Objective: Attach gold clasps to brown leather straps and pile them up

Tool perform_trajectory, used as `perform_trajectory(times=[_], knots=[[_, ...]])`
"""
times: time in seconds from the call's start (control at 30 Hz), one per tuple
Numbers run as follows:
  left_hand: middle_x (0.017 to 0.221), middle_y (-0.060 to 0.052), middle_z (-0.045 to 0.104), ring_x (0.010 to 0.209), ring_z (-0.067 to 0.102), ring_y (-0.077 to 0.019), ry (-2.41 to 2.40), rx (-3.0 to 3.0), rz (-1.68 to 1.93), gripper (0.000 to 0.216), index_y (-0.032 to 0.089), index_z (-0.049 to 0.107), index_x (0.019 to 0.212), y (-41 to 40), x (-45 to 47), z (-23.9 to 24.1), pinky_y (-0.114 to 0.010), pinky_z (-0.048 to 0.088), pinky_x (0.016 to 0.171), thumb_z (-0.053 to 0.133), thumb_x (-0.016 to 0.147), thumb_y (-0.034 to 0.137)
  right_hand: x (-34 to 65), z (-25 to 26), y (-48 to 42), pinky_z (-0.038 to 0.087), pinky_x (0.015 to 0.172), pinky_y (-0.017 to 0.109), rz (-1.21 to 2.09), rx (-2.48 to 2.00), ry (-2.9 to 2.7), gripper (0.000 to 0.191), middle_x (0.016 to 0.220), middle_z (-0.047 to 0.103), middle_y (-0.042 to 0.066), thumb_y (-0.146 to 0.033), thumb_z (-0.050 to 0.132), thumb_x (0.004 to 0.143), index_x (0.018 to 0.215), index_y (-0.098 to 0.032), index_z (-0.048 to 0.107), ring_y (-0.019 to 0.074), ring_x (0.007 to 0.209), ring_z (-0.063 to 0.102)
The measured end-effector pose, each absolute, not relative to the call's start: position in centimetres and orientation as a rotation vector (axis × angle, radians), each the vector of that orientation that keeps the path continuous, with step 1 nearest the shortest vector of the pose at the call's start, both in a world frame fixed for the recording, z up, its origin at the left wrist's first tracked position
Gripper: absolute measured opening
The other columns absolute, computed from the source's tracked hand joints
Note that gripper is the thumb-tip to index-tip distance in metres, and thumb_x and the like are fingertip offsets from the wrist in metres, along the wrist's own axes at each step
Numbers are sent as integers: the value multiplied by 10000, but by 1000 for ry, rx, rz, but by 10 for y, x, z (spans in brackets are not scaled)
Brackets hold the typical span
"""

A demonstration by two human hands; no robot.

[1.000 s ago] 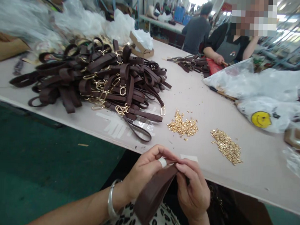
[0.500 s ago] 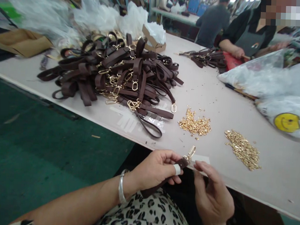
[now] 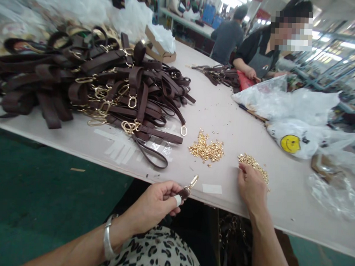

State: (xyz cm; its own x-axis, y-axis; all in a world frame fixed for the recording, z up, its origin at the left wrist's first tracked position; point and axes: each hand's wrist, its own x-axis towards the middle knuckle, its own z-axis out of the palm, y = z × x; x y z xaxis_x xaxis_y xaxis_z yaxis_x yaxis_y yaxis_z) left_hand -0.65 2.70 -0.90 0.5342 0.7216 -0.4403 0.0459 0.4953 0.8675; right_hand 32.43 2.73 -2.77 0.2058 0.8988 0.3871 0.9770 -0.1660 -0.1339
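Observation:
My left hand (image 3: 156, 204) is closed round the end of a brown leather strap (image 3: 183, 193), whose gold clasp (image 3: 192, 182) sticks up at the table's front edge. A white band wraps one fingertip and a silver bangle sits on the wrist. My right hand (image 3: 250, 186) rests on the table with its fingertips in the nearer right heap of small gold metal pieces (image 3: 256, 166). Whether those fingers pinch anything is hidden. A second gold heap (image 3: 206, 148) lies to the left of it.
A big pile of brown straps with gold rings (image 3: 94, 81) covers the table's left. Clear plastic bags, one with a yellow smiley (image 3: 290, 144), lie at the right. An open cardboard box (image 3: 160, 45) stands behind. A co-worker's hand (image 3: 251, 73) works by another strap pile (image 3: 220, 74).
My right hand left the strap's end and reached forward onto the right gold heap. My left hand keeps the strap, now lower and with the clasp exposed.

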Motion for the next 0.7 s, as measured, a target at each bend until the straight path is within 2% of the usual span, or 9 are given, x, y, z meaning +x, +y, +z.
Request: perform_trajectory(times=[0.17,0.3,0.37,0.5,0.7], knots=[[815,-20,691,686,621,-115,961,989,548,190,125,692,964,30,-8,-10,-245,511,664,638,795,195,331,-29,38,479,815,399,-297,-2170,-1870,351,938,721,154,-247,407,903,1096,-128,675,268,850,644],[815,-27,706,672,626,-113,965,910,569,239,124,705,958,32,-7,-13,-260,517,686,643,727,122,338,-28,42,489,729,398,-367,-2282,-1938,340,867,721,151,-256,431,879,1074,-150,688,285,777,658],[784,-21,697,662,629,-114,981,902,579,203,124,697,934,32,-7,-15,-268,520,693,645,738,137,341,-26,45,498,711,399,-412,-2340,-1991,333,838,722,142,-252,445,870,1081,-163,686,292,766,672],[713,4,654,638,615,-122,1032,974,563,174,138,674,927,29,-10,-17,-266,504,666,655,763,191,339,-22,49,523,710,423,-402,-2361,-2015,350,874,736,160,-233,461,847,1114,-155,675,315,780,696],[768,-8,656,669,557,-120,988,1147,585,170,134,694,926,27,-15,-19,-233,440,629,619,776,166,340,-24,50,531,695,465,-424,-2354,-2012,366,943,732,209,-210,448,812,1082,-122,680,361,809,702]])
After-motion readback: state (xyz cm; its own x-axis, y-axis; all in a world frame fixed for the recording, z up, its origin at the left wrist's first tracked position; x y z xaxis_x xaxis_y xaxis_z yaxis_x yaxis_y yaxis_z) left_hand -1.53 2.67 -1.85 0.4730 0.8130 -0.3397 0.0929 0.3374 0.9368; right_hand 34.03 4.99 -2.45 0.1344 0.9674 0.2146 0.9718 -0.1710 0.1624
